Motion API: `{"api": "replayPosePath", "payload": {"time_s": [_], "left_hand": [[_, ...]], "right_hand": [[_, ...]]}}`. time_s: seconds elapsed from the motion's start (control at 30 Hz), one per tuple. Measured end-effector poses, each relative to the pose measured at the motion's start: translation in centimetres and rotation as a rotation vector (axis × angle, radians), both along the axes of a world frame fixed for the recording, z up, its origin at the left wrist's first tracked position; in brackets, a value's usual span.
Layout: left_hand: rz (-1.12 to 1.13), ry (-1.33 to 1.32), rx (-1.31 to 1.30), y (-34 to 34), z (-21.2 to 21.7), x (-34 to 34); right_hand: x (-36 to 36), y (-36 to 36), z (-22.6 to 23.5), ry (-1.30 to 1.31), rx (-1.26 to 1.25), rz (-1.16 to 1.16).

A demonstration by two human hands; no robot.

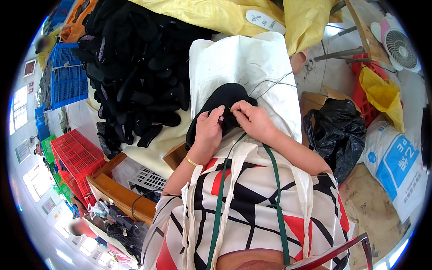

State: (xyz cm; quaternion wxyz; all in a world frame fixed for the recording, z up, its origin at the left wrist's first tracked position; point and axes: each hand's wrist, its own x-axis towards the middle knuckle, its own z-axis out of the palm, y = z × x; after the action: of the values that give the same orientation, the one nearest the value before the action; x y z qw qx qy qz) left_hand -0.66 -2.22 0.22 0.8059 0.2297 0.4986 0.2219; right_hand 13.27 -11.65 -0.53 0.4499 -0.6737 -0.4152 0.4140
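Note:
A black cloth shoe [228, 95] lies over my lap on a white cloth [245, 58], its rounded end turned away from me. My left hand [208, 130] is closed on its near left edge, thumb on top. Beside it, my right hand [255, 120] pinches at the same edge, fingertips together; whatever is between them is too small to make out. From near the shoe a thin dark thread [275, 83] runs across the white cloth to the upper right. To the left rises a large heap of similar black shoe pieces [139, 63].
A wooden drawer [119, 191] stands open on my left, near red crates [78, 157] and a blue crate [68, 76]. To my right are a black plastic bag [335, 135], a white printed sack [393, 166] and a fan [398, 45]. Yellow sheeting [211, 17] lies ahead.

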Motion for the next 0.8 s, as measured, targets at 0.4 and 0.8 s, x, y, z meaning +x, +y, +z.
{"api": "replayPosePath", "payload": {"time_s": [0.4, 0.8], "left_hand": [[-0.054, -0.019, -0.087, 1.1, -0.4, -0.5], [-0.071, 0.055, -0.042, 0.6, -0.4, 0.2]], "right_hand": [[-1.0, 0.3, -1.0, -0.241, 0.016, 0.037], [-1.2, 1.3, -0.5, -0.092, 0.010, -0.090]]}}
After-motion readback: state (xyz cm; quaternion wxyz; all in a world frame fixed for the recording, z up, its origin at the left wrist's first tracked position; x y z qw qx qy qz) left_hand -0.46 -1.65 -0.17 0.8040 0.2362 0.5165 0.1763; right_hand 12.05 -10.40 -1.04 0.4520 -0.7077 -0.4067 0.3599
